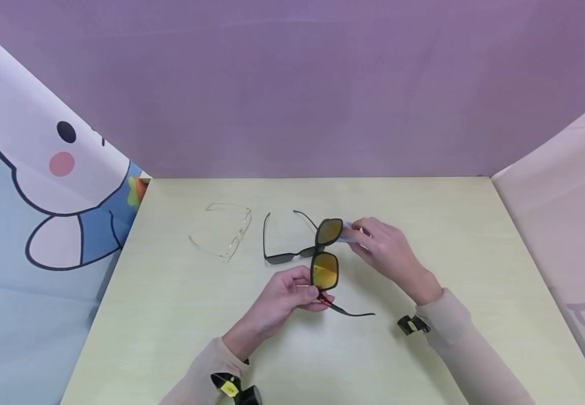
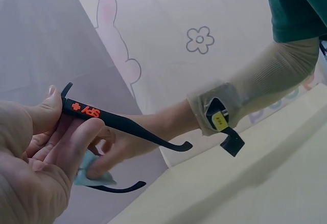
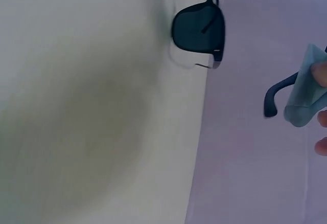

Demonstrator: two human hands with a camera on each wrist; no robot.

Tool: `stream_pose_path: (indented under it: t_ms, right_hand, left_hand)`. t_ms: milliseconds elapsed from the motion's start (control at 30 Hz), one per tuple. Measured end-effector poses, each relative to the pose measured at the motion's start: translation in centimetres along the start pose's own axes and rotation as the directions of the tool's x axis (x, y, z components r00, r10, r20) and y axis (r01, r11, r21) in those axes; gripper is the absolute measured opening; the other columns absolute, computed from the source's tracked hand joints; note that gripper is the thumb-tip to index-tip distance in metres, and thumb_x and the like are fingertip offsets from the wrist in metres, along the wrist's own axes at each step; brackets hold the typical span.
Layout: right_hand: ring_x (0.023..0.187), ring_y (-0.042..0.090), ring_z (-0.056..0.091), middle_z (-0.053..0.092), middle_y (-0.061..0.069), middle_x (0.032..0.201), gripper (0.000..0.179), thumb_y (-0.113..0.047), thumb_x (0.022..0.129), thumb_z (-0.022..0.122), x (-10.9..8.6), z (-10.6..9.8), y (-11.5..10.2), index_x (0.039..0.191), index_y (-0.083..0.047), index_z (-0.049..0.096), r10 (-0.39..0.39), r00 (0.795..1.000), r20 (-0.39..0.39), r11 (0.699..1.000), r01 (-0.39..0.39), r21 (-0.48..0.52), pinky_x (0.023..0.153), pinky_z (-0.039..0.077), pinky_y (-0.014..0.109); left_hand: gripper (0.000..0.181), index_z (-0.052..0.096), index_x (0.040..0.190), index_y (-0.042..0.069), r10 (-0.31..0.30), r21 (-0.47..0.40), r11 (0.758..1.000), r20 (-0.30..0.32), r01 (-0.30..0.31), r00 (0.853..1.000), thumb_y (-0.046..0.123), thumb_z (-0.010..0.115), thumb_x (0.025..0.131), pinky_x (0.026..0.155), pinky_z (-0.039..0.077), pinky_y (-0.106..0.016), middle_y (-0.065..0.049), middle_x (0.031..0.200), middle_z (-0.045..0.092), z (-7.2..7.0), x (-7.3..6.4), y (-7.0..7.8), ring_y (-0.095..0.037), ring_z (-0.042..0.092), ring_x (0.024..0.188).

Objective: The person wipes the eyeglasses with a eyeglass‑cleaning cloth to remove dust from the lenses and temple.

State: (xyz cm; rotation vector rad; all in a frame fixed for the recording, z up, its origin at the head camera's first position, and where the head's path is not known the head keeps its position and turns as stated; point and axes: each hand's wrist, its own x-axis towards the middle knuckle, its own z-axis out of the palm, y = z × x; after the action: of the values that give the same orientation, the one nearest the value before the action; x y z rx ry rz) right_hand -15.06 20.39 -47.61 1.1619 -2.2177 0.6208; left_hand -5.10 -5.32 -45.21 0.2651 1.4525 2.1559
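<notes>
My left hand (image 1: 287, 295) grips black-framed sunglasses (image 1: 325, 271) with yellow mirrored lenses, pinching the frame at the near hinge. One temple (image 2: 127, 126), with orange lettering, sticks out past the thumb in the left wrist view. At the far lens, my right hand (image 1: 386, 250) pinches a light blue cloth (image 1: 347, 232). In the right wrist view that cloth (image 3: 304, 96) is folded around the other temple, whose curved tip (image 3: 271, 103) pokes out. The sunglasses are held up over the table, with the lenses facing the head camera.
Dark sunglasses (image 1: 279, 259) lie on the table (image 1: 171, 337) just behind the held pair, temples unfolded. To their left are thin-framed clear glasses (image 1: 242, 230). A purple cloth wall (image 1: 313, 101) rises at the table's back edge, with printed cloths on both sides.
</notes>
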Motion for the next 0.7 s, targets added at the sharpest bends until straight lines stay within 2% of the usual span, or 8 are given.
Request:
stream_pose_path:
  t_ms: [100, 167, 267, 367, 467, 567, 667, 700]
  right_hand:
    - [0.073, 0.021, 0.065, 0.068, 0.01, 0.098, 0.034, -0.003, 0.078, 0.085, -0.41, -0.04, -0.01, 0.11, -0.007, 0.073, 0.002, 0.999, 0.036, 1.0, -0.002, -0.003, 0.055, 0.057, 0.032]
    - [0.074, 0.021, 0.065, 0.068, 0.01, 0.099, 0.036, -0.002, 0.077, 0.086, -0.55, -0.04, -0.05, 0.111, -0.008, 0.074, 0.004, 0.999, 0.05, 1.0, -0.004, -0.001, 0.056, 0.058, 0.032]
    - [0.077, 0.022, 0.067, 0.069, 0.01, 0.101, 0.028, -0.005, 0.083, 0.083, -0.47, -0.02, -0.14, 0.109, -0.007, 0.073, 0.008, 0.999, 0.043, 1.0, -0.008, 0.008, 0.058, 0.059, 0.033]
    - [0.078, 0.022, 0.067, 0.069, 0.01, 0.102, 0.013, -0.01, 0.094, 0.074, -0.19, 0.0, -0.21, 0.106, -0.006, 0.072, 0.009, 1.0, 0.016, 1.0, -0.009, 0.011, 0.058, 0.059, 0.033]
    - [0.078, 0.023, 0.067, 0.069, 0.011, 0.102, 0.009, -0.013, 0.098, 0.071, 0.02, 0.01, -0.26, 0.103, -0.006, 0.071, 0.009, 1.0, -0.005, 1.0, -0.009, 0.012, 0.057, 0.059, 0.033]
    - [0.077, 0.023, 0.067, 0.069, 0.011, 0.101, 0.014, -0.007, 0.09, 0.077, -0.05, -0.03, -0.28, 0.103, -0.005, 0.071, 0.011, 1.0, 0.004, 1.0, -0.011, 0.01, 0.056, 0.059, 0.033]
    - [0.075, 0.022, 0.066, 0.069, 0.011, 0.099, 0.027, -0.002, 0.08, 0.083, -0.4, -0.09, -0.27, 0.105, -0.006, 0.073, 0.014, 0.999, 0.035, 1.0, -0.014, 0.007, 0.056, 0.059, 0.033]
    - [0.074, 0.022, 0.066, 0.068, 0.011, 0.099, 0.031, -0.001, 0.078, 0.084, -0.55, -0.1, -0.25, 0.106, -0.006, 0.073, 0.015, 0.999, 0.044, 1.0, -0.015, 0.005, 0.056, 0.059, 0.033]
  left_hand:
    - [0.029, 0.049, 0.116, -0.024, 0.007, 0.004, 1.0, 0.0, -0.007, 1.0, -0.004, 0.059, 0.098, 0.083, 0.064, -0.032, 0.0, 0.097, 0.076, -0.12, -0.02, 0.0, -0.016, 0.076, 0.093]
    - [0.03, 0.049, 0.116, -0.025, 0.009, 0.002, 1.0, 0.003, -0.009, 1.0, -0.004, 0.059, 0.098, 0.083, 0.064, -0.032, 0.0, 0.097, 0.076, -0.18, -0.01, -0.03, -0.016, 0.076, 0.093]
    - [0.022, 0.055, 0.112, -0.019, 0.003, 0.001, 1.0, 0.01, -0.003, 1.0, -0.003, 0.059, 0.098, 0.083, 0.064, -0.032, 0.0, 0.096, 0.076, -0.14, 0.04, -0.05, -0.016, 0.076, 0.093]
    - [0.01, 0.062, 0.107, -0.007, -0.002, 0.0, 1.0, 0.016, 0.002, 1.0, -0.003, 0.06, 0.098, 0.084, 0.064, -0.032, -0.002, 0.098, 0.076, -0.03, 0.1, -0.02, -0.016, 0.076, 0.093]
    - [0.008, 0.063, 0.105, 0.0, -0.008, 0.0, 1.0, 0.02, 0.008, 1.0, -0.003, 0.062, 0.097, 0.084, 0.064, -0.034, -0.005, 0.1, 0.076, 0.03, 0.08, 0.09, -0.017, 0.076, 0.094]
    - [0.01, 0.061, 0.106, -0.008, -0.008, 0.011, 1.0, 0.019, 0.008, 1.0, -0.003, 0.062, 0.097, 0.084, 0.064, -0.034, -0.006, 0.1, 0.076, 0.01, 0.02, 0.24, -0.017, 0.076, 0.094]
    - [0.023, 0.055, 0.111, -0.019, -0.002, 0.028, 1.0, 0.016, 0.002, 1.0, -0.003, 0.061, 0.097, 0.084, 0.064, -0.033, -0.002, 0.098, 0.076, -0.02, -0.04, 0.44, -0.015, 0.075, 0.094]
    - [0.023, 0.054, 0.111, -0.02, -0.001, 0.029, 1.0, 0.016, 0.0, 1.0, -0.003, 0.06, 0.096, 0.084, 0.064, -0.033, -0.001, 0.098, 0.076, -0.04, -0.05, 0.5, -0.015, 0.075, 0.094]
